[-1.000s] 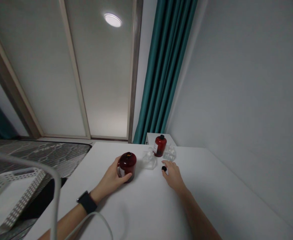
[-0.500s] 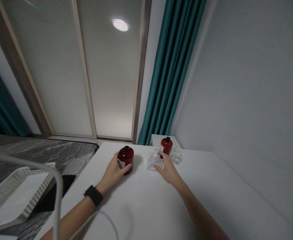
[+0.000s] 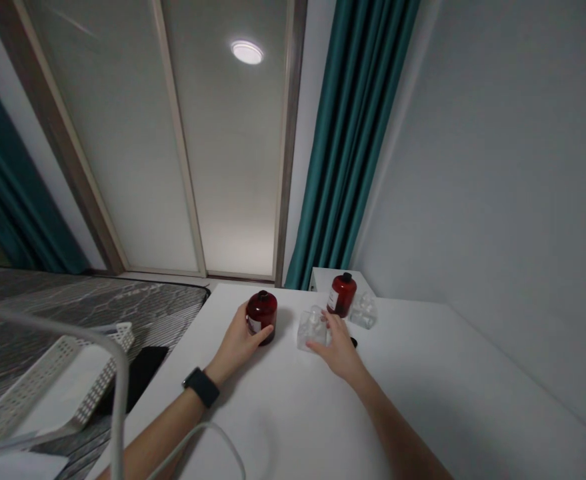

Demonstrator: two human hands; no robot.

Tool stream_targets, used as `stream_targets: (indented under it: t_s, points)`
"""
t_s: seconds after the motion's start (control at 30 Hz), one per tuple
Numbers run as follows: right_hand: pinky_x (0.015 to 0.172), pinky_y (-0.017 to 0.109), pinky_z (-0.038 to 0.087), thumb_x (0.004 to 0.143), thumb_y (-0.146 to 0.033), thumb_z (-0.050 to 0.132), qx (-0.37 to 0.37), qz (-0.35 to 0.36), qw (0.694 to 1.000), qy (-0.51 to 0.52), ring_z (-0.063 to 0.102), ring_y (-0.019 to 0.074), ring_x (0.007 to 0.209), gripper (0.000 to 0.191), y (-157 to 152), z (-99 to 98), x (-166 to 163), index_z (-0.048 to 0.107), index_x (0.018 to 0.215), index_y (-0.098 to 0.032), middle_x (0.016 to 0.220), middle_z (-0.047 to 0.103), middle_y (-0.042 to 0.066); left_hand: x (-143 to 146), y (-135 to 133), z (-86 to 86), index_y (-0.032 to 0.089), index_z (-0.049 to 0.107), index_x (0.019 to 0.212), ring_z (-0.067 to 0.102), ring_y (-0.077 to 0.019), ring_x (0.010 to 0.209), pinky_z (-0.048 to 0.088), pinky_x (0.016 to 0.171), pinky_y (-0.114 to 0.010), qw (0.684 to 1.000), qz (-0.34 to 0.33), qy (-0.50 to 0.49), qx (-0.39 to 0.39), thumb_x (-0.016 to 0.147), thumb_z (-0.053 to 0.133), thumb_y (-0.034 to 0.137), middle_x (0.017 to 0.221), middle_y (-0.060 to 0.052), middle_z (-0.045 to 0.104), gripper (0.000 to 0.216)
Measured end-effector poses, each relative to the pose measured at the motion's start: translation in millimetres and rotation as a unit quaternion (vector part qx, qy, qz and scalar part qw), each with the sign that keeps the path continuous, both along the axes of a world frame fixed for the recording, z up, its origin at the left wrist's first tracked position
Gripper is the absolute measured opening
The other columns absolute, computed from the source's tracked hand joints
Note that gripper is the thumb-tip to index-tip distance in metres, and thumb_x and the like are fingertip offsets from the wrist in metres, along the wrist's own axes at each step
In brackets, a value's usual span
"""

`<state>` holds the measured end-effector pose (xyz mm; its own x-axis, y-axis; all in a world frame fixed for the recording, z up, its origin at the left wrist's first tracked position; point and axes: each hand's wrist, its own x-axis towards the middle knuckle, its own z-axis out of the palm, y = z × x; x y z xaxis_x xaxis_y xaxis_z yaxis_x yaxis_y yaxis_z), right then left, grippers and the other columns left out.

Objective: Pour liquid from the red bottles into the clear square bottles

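My left hand (image 3: 237, 341), a dark watch on its wrist, is wrapped around a dark red bottle (image 3: 263, 312) standing upright on the white table. The bottle has a pale label and an open-looking dark neck. My right hand (image 3: 341, 350) grips a clear, bottle-like container (image 3: 311, 329) between thumb and fingers, low over or on the table; I cannot tell if it touches. Behind the right hand stands a second red bottle (image 3: 341, 296) with a black top. Beside it is another clear piece (image 3: 363, 312). A small black cap (image 3: 354, 342) peeks out past my right hand.
A pale cable (image 3: 217, 430) loops over the near part of the table (image 3: 293, 413). A grey bar (image 3: 119, 407) crosses the lower left. Left of the table are a white basket (image 3: 80, 413) and a black item (image 3: 140, 373). Behind are a small white cabinet (image 3: 323, 277) and a teal curtain (image 3: 350, 147).
My right hand has drawn the clear container slightly towards me and left, away from the second bottle. The black cap has come into sight. My left hand stays on its bottle; the view has turned slightly.
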<state>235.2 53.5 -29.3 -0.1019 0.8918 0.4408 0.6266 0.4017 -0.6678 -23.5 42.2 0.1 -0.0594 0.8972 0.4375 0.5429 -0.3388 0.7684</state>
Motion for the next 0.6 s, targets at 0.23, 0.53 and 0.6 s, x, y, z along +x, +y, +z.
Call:
stream_targets:
  t_s: [0.23,0.53,0.6]
  points:
    - [0.100,0.045,0.050,0.073,-0.022,0.078,-0.044,0.103,0.992,0.066,0.057,0.0259,0.115,0.075,-37.1,23.6,-24.3,0.045,0.139,-0.028,0.126,0.054,0.008,4.5,-32.5,29.4,0.019,0.047,0.131,0.050,-0.0305,0.120,0.046,0.100,-0.048,0.979,0.047,0.059,0.188,0.088,0.057,0.030,0.126,-0.014,0.053,0.046]
    - [0.104,0.047,0.048,0.068,-0.018,0.083,-0.074,0.150,0.984,0.064,0.055,0.0262,0.118,0.105,-49.0,27.2,-30.1,0.024,0.154,-0.033,0.130,0.052,0.007,29.8,-50.7,26.2,0.021,0.056,0.126,0.056,-0.0278,0.112,0.049,0.096,-0.043,0.975,-0.193,0.072,0.088,0.091,0.060,0.025,0.118,-0.012,0.063,0.035]
    - [0.106,0.049,0.046,0.068,-0.019,0.084,-0.071,0.151,0.985,0.054,0.054,0.0277,0.120,0.107,-48.9,28.0,-29.0,0.022,0.155,-0.033,0.131,0.052,0.008,30.8,-48.9,24.8,0.021,0.060,0.122,0.055,-0.0278,0.114,0.047,0.100,-0.044,0.974,-0.205,0.068,0.072,0.094,0.058,0.026,0.119,-0.012,0.064,0.029]
